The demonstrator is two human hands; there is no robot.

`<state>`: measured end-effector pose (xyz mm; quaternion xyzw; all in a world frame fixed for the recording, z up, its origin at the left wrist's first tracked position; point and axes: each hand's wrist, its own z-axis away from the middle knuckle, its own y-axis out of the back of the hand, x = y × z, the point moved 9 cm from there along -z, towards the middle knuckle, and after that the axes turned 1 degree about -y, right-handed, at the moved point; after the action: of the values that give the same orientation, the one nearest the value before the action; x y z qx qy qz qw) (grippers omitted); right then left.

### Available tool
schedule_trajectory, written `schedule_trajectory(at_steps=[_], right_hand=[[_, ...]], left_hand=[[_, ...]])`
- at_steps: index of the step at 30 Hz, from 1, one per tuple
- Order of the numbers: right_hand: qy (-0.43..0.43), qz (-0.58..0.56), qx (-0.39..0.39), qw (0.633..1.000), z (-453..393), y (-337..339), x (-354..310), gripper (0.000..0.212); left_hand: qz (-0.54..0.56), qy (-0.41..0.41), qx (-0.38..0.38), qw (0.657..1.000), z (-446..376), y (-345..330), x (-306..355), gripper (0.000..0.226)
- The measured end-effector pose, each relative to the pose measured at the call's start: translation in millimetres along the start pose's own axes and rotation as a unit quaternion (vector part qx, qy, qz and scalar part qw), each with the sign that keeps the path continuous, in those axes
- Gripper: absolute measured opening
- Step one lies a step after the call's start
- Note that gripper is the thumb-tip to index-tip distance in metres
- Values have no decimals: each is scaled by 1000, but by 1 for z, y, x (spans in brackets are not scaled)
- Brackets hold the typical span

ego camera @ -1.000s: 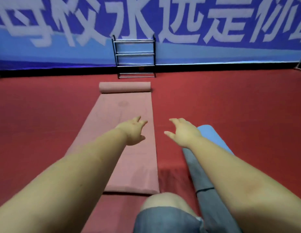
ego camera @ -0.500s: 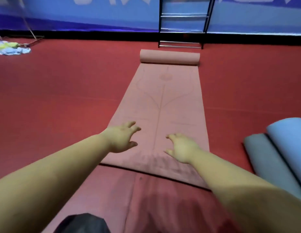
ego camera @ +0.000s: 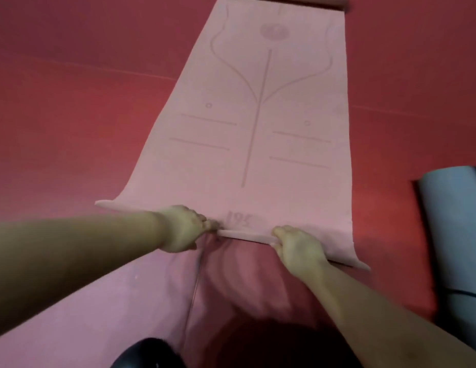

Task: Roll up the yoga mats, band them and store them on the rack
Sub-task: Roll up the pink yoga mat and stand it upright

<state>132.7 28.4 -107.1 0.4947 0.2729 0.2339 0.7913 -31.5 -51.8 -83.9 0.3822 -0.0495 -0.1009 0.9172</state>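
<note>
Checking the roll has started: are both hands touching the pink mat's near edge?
Touching. The head view shows the left hand and right hand curled round the lifted near edge of the pink mat.

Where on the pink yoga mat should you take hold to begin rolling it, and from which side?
Grip the pink yoga mat by its near short edge, from the person's own side. That edge is already lifted off the red floor, and both hands, left hand and right hand, hold it apart, so it should roll evenly.
</note>
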Motion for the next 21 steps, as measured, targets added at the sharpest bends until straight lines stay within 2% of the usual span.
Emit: schedule_trajectory(at_steps=[2,5,7,9,12,17,21], right_hand=[[21,10,32,999,2,9,-2,27],[62,16,104,993,12,28,-1,4],[61,39,123,990,24,36,11,15],[37,45,111,992,37,38,25,16],[-48,8,87,995,60,29,54,24],[-85,-47,39,994,79,4,75,28],[-99,-55,-4,994,77,-13,83,30]], left_hand=[[73,24,16,997,-5,12,-4,57],[159,90,101,978,-14,23,-2,26],[237,124,130,955,-14,10,14,25],[297,153,161,929,-9,-7,35,27],[341,187,217,895,-6,-18,66,32],[337,203,226,891,-18,-25,90,33],[354,195,196,893,-36,-43,93,33]])
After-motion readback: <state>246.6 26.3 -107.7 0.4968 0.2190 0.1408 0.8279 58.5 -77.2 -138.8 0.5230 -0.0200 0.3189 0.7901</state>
